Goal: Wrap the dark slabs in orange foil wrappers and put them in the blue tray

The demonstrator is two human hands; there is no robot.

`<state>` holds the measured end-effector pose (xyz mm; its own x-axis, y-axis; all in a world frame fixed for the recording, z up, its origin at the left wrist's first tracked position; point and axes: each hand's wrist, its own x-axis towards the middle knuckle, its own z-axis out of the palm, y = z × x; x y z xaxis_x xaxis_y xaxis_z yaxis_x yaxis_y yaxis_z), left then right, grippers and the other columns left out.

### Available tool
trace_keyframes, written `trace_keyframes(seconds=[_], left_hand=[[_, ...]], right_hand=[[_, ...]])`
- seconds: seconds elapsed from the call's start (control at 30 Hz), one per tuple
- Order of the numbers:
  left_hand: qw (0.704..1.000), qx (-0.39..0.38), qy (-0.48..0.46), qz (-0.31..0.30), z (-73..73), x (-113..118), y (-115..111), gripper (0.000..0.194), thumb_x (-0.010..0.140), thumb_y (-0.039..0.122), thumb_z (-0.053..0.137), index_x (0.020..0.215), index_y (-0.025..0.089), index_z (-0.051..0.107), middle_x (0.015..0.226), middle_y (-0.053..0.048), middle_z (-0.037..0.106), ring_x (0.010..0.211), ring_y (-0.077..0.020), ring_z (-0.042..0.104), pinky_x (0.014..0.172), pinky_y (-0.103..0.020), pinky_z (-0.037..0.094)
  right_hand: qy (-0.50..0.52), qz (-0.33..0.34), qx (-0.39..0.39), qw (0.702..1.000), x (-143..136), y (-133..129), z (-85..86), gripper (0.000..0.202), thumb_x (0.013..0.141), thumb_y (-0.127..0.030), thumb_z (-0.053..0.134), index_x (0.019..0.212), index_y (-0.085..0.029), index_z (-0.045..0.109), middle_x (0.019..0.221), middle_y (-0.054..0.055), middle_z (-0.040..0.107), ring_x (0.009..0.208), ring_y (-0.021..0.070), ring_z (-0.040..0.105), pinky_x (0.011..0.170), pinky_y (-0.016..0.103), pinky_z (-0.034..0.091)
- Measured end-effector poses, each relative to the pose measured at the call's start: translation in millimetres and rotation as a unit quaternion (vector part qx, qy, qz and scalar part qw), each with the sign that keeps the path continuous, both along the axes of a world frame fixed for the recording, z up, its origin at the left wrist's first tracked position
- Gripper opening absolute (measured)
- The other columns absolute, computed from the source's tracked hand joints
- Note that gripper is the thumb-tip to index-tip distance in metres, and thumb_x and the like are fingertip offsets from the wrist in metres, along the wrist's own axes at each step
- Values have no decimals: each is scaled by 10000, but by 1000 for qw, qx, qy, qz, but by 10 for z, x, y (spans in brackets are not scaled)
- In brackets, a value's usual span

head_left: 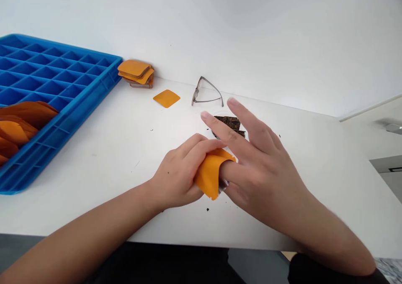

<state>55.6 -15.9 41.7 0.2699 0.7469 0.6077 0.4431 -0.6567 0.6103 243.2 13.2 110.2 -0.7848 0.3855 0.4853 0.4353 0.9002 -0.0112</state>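
My left hand (185,167) is wrapped round an orange packet (209,173) near the middle of the table. The packet's mouth faces right and shows a silvery inside. At that mouth is my right hand (260,162), with one finger reaching into the opening and its thumb below. Two other fingers of this hand stretch out up and to the left. Behind the hands lies a pile of dark brown, flaky pieces (230,123), partly covered by the right fingers.
At the left stands a blue divided tray (56,139) with orange packets (19,127) in it. Farther back are a stack of orange packets (135,70), a single orange square (166,98) and glasses (207,101). Dark crumbs dot the white table (109,167).
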Motion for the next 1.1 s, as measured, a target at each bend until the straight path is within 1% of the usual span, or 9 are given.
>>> trace_keyframes(seconds=[0.13,0.23,0.47,0.57,0.63,0.73,0.83,0.93,1.1], left_hand=[[998,-55,18,5,27,16,29,357,803,110,593,1143,207,545,981,-31,662,839,-172,657,631,-278,529],[997,-71,8,-8,24,14,79,174,821,143,591,970,198,520,849,-6,630,718,-145,622,617,-282,511],[967,-153,-117,-166,-105,41,88,252,831,55,570,1017,212,508,838,16,611,673,-108,584,572,-235,485],[936,-169,-203,-231,-150,65,98,270,895,201,695,1114,233,540,879,10,613,685,-102,580,589,-231,501],[914,-175,-249,-267,-171,70,117,415,864,395,785,1177,243,559,891,6,611,688,-102,572,591,-229,506],[924,-145,-250,-250,-210,60,142,502,871,594,708,1188,225,583,926,-27,628,755,-128,595,630,-249,527],[949,-91,-225,-200,-256,48,153,406,945,583,607,1113,214,579,827,-4,601,684,-112,552,612,-249,494],[961,-66,-198,-180,-264,43,149,472,906,610,652,1161,225,556,846,-2,600,688,-117,538,643,-267,498],[952,-157,-128,-229,-186,5,119,731,813,532,799,1367,250,413,926,-32,569,784,-177,594,695,-336,564]], right_hand=[[-24,18,10,999,-12,86,-113,271,825,26,551,779,-225,642,1543,97,544,1527,385,368,1115,611,511],[-41,39,-10,998,-13,171,-170,368,794,91,486,823,-207,700,1488,101,599,1467,379,463,1045,586,568],[-16,55,-15,998,-31,159,-127,388,832,62,476,638,-177,712,1330,81,721,1321,367,618,934,498,621],[-7,53,-21,998,-37,141,-108,377,859,26,508,640,-183,733,1320,71,729,1297,364,637,922,499,624],[8,50,-19,999,-40,140,-101,382,882,3,516,642,-192,741,1296,52,743,1273,352,654,908,496,629],[14,49,-6,999,-40,140,-95,398,911,-22,513,629,-193,734,1284,37,749,1268,331,657,915,481,633],[-13,48,-17,999,-34,139,-92,408,909,-11,496,617,-182,723,1330,61,725,1307,327,635,941,465,633],[-29,37,-36,998,-24,143,-92,397,878,22,470,650,-162,738,1368,120,696,1311,355,633,939,484,636],[-55,6,-52,997,-12,152,-87,381,845,33,465,736,-144,784,1416,167,652,1344,403,599,964,538,617]])
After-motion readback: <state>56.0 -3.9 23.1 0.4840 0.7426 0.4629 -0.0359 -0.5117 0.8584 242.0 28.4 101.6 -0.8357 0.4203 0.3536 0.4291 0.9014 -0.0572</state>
